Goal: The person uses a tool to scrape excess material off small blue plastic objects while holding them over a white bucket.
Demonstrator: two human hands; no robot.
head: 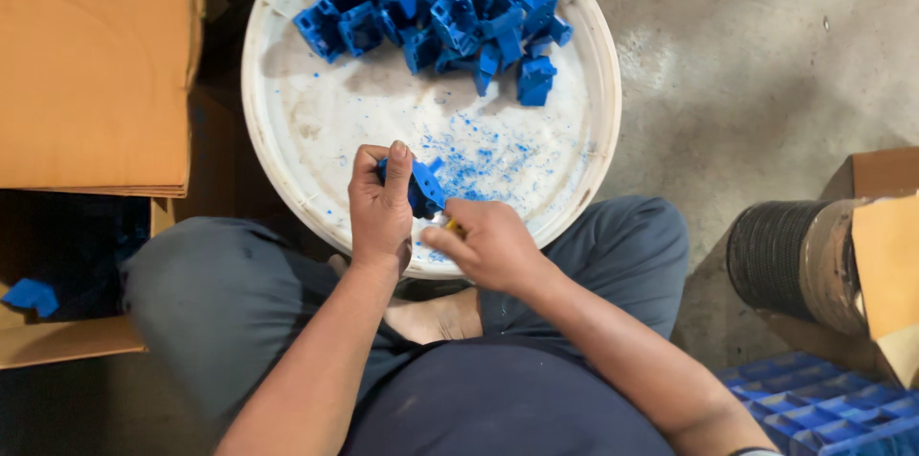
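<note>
I sit on the floor with a round white tray (287,111) in front of my knees. My left hand (379,212) grips a blue plastic part (423,190) over the tray's near edge. My right hand (490,244) is closed around a small tool with a yellow bit (452,224) showing, its tip against the part. A pile of several blue plastic parts (450,6) lies at the far side of the tray. Blue shavings (479,155) are scattered on the tray near my hands.
A cardboard box (91,73) with a raised flap stands at the left, with a blue part (31,295) inside. A black roll (780,255) and another box (885,226) are at the right. A blue crate (823,408) sits at the bottom right. Concrete floor (766,54) lies beyond.
</note>
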